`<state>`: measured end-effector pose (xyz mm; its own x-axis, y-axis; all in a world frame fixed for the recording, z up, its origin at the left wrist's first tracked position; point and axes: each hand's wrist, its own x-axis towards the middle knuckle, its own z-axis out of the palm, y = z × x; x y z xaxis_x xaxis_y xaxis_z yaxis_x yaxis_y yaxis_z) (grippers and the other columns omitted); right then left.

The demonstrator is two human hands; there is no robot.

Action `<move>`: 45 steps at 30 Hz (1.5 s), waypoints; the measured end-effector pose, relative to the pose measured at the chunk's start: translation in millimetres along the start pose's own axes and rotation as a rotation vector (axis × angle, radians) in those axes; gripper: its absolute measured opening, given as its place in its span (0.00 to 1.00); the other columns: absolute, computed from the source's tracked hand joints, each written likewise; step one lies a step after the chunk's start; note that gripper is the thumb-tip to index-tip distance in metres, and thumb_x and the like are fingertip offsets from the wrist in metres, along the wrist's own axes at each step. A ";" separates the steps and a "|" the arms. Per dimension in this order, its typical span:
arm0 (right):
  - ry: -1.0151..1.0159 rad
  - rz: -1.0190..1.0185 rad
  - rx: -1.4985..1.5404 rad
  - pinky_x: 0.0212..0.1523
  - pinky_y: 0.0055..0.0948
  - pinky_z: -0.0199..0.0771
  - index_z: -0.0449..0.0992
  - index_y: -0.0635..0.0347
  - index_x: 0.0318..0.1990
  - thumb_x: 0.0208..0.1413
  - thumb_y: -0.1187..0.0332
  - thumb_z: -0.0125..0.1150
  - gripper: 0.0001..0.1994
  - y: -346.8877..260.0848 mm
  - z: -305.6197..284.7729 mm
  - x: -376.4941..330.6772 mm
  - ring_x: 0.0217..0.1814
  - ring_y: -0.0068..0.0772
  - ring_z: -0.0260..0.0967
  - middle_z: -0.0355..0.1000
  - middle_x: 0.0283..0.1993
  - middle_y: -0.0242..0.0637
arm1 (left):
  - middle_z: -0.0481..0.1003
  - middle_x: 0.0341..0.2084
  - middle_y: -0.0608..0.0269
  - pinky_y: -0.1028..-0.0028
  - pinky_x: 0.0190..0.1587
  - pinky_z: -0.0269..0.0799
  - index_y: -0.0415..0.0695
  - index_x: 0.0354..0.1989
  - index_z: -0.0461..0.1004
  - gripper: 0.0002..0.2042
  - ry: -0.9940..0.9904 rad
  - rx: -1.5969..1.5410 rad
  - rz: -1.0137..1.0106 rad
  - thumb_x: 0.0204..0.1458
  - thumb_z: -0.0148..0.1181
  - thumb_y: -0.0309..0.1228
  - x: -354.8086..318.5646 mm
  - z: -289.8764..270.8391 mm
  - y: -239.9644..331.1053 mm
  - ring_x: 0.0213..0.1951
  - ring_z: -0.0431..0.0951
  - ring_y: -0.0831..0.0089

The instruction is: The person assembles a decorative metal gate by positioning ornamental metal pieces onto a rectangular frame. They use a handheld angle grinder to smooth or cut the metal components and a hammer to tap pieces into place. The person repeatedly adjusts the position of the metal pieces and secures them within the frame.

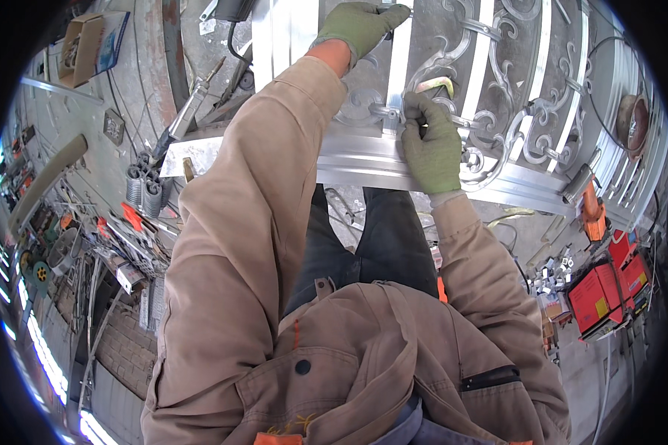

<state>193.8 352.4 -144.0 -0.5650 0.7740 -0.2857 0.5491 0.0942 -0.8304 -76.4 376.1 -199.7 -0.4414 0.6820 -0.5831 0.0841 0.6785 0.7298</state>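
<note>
Both my hands wear green work gloves and are over a silvery metal railing panel with upright flat bars (401,63) and curled scrollwork (501,74). My left hand (354,31) is at the far side, fingers curled, its tip reaching the upper part of one bar. A small dark thing shows under those fingers, too hidden to name. My right hand (432,144) is closed in a pinch beside the foot of that bar, above the wide bottom rail (367,159). What it pinches cannot be made out. A yellow-green curved piece (439,87) lies just beyond it among the scrolls.
An orange-handled power tool (592,211) sits at the panel's right end, with a red machine (608,285) below it. Left are a long grey tool (193,104), coiled springs (145,185), an open cardboard box (78,52) and scattered scrap. A dark cable (597,44) loops at right.
</note>
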 end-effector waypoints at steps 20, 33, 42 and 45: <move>0.005 -0.019 -0.127 0.52 0.39 0.88 0.92 0.55 0.55 0.65 0.67 0.76 0.13 -15.3 3.2 -1.3 0.47 0.43 0.87 0.87 0.51 0.42 | 0.92 0.42 0.49 0.62 0.51 0.82 0.36 0.58 0.90 0.31 0.036 -0.101 0.011 0.68 0.72 0.58 -9.6 6.1 5.2 0.43 0.90 0.60; -0.038 -0.065 -0.242 0.52 0.47 0.86 0.92 0.50 0.54 0.65 0.63 0.77 0.12 -9.4 5.9 1.6 0.49 0.48 0.87 0.87 0.50 0.41 | 0.88 0.58 0.45 0.61 0.62 0.82 0.39 0.66 0.86 0.34 0.094 0.028 0.125 0.70 0.66 0.60 13.5 3.4 -23.3 0.57 0.89 0.53; -0.007 -0.055 -0.237 0.52 0.49 0.86 0.92 0.50 0.54 0.66 0.63 0.77 0.12 -12.3 2.5 1.2 0.49 0.51 0.87 0.87 0.50 0.42 | 0.90 0.54 0.55 0.63 0.63 0.80 0.41 0.66 0.88 0.37 -0.102 0.058 -0.071 0.61 0.76 0.62 -20.1 -12.8 31.3 0.56 0.88 0.62; 0.004 -0.101 -0.250 0.51 0.49 0.87 0.93 0.49 0.53 0.66 0.63 0.77 0.11 -10.1 2.3 0.8 0.49 0.51 0.87 0.87 0.50 0.41 | 0.89 0.50 0.55 0.64 0.61 0.80 0.39 0.68 0.85 0.40 -0.109 0.133 -0.028 0.59 0.78 0.61 -22.1 -13.9 32.2 0.54 0.87 0.65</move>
<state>186.4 350.5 -137.0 -0.6225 0.7553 -0.2049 0.6251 0.3223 -0.7109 -76.4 379.2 -158.4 -0.3463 0.6829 -0.6433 0.1934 0.7229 0.6633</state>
